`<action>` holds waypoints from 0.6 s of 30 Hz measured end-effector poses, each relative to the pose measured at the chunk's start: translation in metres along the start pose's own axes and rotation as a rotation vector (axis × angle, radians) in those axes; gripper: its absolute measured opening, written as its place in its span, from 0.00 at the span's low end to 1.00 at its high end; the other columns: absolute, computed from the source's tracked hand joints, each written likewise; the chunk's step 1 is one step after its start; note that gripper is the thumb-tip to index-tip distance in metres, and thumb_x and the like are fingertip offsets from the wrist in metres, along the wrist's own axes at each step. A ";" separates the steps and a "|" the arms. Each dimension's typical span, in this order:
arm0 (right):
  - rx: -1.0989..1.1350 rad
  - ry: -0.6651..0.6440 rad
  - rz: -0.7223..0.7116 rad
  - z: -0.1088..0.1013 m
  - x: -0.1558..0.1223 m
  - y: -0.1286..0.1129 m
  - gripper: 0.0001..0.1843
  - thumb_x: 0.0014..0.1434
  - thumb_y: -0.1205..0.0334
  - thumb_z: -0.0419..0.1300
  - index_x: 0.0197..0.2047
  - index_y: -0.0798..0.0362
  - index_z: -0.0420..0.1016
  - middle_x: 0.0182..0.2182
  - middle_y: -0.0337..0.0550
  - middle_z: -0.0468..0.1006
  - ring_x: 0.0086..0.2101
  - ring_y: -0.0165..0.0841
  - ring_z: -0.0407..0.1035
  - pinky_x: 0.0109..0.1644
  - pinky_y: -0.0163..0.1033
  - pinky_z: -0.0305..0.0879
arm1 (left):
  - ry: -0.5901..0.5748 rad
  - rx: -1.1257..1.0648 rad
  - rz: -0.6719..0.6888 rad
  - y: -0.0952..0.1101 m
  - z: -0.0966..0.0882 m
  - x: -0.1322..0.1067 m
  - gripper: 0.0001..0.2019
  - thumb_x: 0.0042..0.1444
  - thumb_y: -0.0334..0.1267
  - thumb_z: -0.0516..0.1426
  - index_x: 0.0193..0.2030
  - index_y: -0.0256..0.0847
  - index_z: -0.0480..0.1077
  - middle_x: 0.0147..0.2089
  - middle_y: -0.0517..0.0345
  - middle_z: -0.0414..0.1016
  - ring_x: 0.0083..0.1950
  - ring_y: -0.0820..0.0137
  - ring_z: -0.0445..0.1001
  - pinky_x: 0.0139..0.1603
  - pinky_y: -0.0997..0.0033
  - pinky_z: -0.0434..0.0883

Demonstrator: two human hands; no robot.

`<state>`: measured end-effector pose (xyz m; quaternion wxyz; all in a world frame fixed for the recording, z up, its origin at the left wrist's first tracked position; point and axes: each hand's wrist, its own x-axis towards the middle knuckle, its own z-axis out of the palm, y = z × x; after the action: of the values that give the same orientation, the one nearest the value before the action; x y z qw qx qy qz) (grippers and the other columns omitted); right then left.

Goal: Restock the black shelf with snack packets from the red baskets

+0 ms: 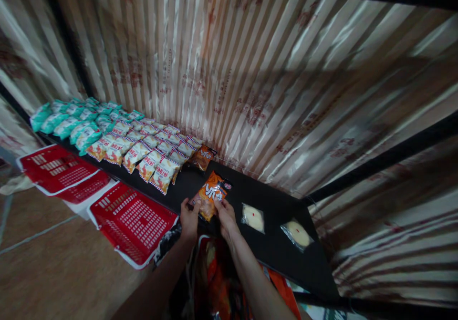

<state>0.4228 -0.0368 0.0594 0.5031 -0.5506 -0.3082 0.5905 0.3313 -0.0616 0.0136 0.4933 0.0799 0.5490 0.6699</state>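
Note:
Between my two hands is an orange snack bag (211,195) with black and white lettering, tilted over the dark shelf (246,186). My left hand (189,220) grips its lower left edge, and my right hand (225,215) grips its lower right edge. Behind it, another orange snack bag (202,158) lies on the shelf beside rows of white snack bags (162,170). Below my hands stands a basket holding more orange packets (218,282), partly covered by my arms. Right of my right hand lies a clear packet with a pale round item (253,218).
Teal snack bags (84,134) fill the shelf's far left. A second clear packet (297,234) lies near the right end. Red baskets (134,222) stand below the shelf's front edge. A dark metal post (386,160) slants up at right, and pleated sheeting (229,72) hangs behind.

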 end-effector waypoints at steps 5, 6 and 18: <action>-0.050 -0.009 -0.035 0.008 0.014 -0.005 0.19 0.38 0.53 0.68 0.33 0.54 0.74 0.28 0.41 0.79 0.30 0.33 0.73 0.35 0.36 0.68 | 0.033 -0.023 0.047 -0.006 0.010 0.016 0.26 0.48 0.45 0.62 0.51 0.40 0.58 0.48 0.50 0.71 0.44 0.71 0.74 0.46 0.71 0.70; -0.051 -0.006 -0.040 0.011 0.016 -0.007 0.19 0.38 0.54 0.68 0.33 0.54 0.74 0.29 0.41 0.79 0.30 0.33 0.73 0.36 0.36 0.68 | 0.038 -0.021 0.064 -0.005 0.012 0.019 0.26 0.49 0.45 0.62 0.51 0.40 0.58 0.47 0.50 0.71 0.44 0.71 0.74 0.45 0.71 0.70; -0.029 0.026 -0.026 0.037 0.039 -0.014 0.14 0.41 0.58 0.65 0.32 0.53 0.72 0.30 0.40 0.79 0.32 0.33 0.73 0.35 0.34 0.68 | 0.147 0.029 0.147 0.011 0.033 0.045 0.26 0.53 0.42 0.59 0.56 0.40 0.55 0.48 0.48 0.71 0.50 0.67 0.72 0.52 0.68 0.67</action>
<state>0.3958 0.0112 0.0668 0.5068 -0.5616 -0.3173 0.5719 0.3236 -0.0049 0.0156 0.4001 0.0778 0.5858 0.7005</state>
